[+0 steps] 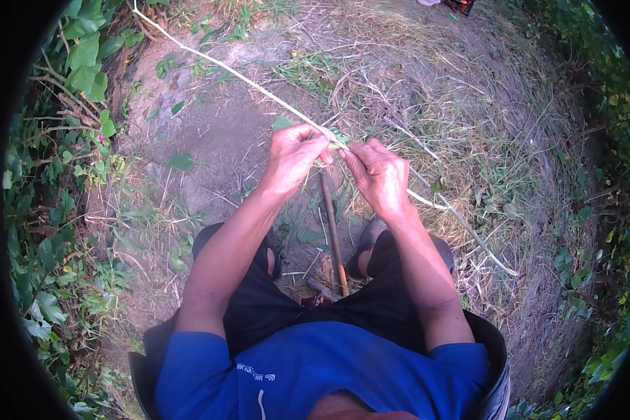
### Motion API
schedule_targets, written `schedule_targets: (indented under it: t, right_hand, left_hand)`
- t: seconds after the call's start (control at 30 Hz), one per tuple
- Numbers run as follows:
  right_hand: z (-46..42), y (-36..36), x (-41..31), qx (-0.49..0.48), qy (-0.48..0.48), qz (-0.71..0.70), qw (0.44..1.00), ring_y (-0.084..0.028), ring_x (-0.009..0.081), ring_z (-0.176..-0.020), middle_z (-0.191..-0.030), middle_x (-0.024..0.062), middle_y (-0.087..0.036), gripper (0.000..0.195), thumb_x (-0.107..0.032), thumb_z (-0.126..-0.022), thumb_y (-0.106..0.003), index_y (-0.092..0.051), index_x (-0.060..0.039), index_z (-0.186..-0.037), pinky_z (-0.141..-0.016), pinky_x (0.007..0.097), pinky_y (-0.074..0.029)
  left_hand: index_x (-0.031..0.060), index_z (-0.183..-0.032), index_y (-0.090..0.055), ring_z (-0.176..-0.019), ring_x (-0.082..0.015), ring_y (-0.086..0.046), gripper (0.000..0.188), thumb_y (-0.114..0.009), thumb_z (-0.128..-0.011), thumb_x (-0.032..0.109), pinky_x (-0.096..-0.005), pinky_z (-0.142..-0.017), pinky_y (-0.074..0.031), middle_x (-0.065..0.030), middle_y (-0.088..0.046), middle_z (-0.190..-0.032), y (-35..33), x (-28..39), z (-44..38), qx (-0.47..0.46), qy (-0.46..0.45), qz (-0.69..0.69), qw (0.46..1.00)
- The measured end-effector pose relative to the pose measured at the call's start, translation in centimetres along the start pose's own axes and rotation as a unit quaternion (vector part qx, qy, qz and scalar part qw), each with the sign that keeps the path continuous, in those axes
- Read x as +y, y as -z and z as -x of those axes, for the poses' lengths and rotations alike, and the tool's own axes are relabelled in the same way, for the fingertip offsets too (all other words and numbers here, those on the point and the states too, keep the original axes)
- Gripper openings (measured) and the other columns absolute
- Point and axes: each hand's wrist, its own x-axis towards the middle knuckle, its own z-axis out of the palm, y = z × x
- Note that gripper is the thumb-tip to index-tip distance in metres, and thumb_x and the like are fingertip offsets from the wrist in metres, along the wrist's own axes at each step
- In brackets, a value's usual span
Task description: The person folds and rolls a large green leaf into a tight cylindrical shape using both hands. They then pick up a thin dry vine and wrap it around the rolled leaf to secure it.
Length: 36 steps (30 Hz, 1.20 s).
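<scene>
My left hand [295, 155] and my right hand [379, 170] meet in front of me, both pinching a long pale plant stem [252, 84]. The stem runs from the upper left, through my fingers, and out below my right hand. Green leaf bits [339, 135] show at the stem between my two hands. Beneath my hands, a wooden handle [333, 226] lies between my feet; its far end is partly hidden by the hands. A second thin stem [470, 228] lies on the grass, slanting away under my right wrist.
Leafy green plants [84, 63] with bare twigs stand on the left, and more foliage [619, 210] lines the right. Dry grass [467, 121] covers the ground ahead and to the right. A dark object with orange parts [459, 5] is at the top edge.
</scene>
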Motion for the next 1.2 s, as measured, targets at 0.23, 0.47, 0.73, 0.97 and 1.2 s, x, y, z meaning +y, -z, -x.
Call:
schedule_targets:
  t: [0.23, 0.47, 0.73, 0.97, 1.2]
  right_hand:
    - [0.0, 0.0, 0.0, -0.047, -0.046, -0.046, 0.997, -0.059, 0.0243, -0.058, -0.069, 0.0124, -0.062, 0.018, -0.018, -0.088, -0.070, -0.072, -0.0030, -0.098, -0.056, 0.0352, -0.047]
    - [-0.1, 0.5, 0.3, -0.074, -0.086, -0.061, 0.992, -0.065, 0.0233, -0.066, -0.076, 0.0122, -0.067, 0.020, -0.022, -0.087, -0.072, -0.073, -0.0042, -0.095, -0.059, 0.0338, -0.048]
    - [-0.6, 1.8, 0.7, -0.113, -0.147, -0.104, 0.977, -0.065, 0.0162, -0.070, -0.081, 0.0090, -0.068, 0.023, -0.021, -0.086, -0.074, -0.071, -0.0008, -0.098, -0.063, 0.0299, -0.050]
    - [-0.6, 1.8, 1.3, -0.088, -0.096, -0.135, 0.982, -0.063, 0.0124, -0.069, -0.082, 0.0060, -0.067, 0.018, -0.014, -0.082, -0.076, -0.072, -0.0016, -0.095, -0.063, 0.0276, -0.050]
    - [-0.7, 1.9, 1.6, -0.100, -0.011, -0.053, 0.994, -0.068, 0.0231, -0.071, -0.082, 0.0099, -0.068, 0.014, -0.010, -0.081, -0.072, -0.072, -0.0029, -0.093, -0.062, 0.0323, -0.053]
  left_hand:
    - [-0.0051, -0.095, -0.066, -0.065, -0.0105, -0.061, 0.013, -0.059, -0.090, 0.005, -0.0236, -0.061, -0.048, -0.0097, -0.068, -0.084, -0.3, 0.4, -0.1, 0.010, 0.046, 0.047, 0.998]
    - [-0.0045, -0.095, -0.066, -0.064, -0.0083, -0.060, 0.010, -0.061, -0.089, 0.002, -0.0222, -0.059, -0.048, -0.0052, -0.065, -0.080, 0.2, -0.9, -0.5, -0.002, -0.023, -0.094, 0.995]
    - [-0.0024, -0.096, -0.066, -0.064, -0.0068, -0.059, 0.011, -0.064, -0.089, 0.006, -0.0220, -0.058, -0.048, -0.0030, -0.063, -0.078, 0.9, -1.4, -0.6, -0.058, 0.001, -0.112, 0.992]
    - [-0.0022, -0.095, -0.064, -0.065, -0.0041, -0.053, 0.011, -0.062, -0.091, 0.008, -0.0222, -0.056, -0.043, -0.0016, -0.061, -0.078, -0.4, -1.4, -0.3, -0.105, 0.008, -0.205, 0.973]
    - [0.0016, -0.087, -0.064, -0.061, -0.0277, -0.059, 0.009, -0.062, -0.081, 0.008, -0.0385, -0.057, -0.045, -0.0159, -0.059, -0.072, -1.3, -1.9, 0.0, -0.066, -0.108, -0.338, 0.933]
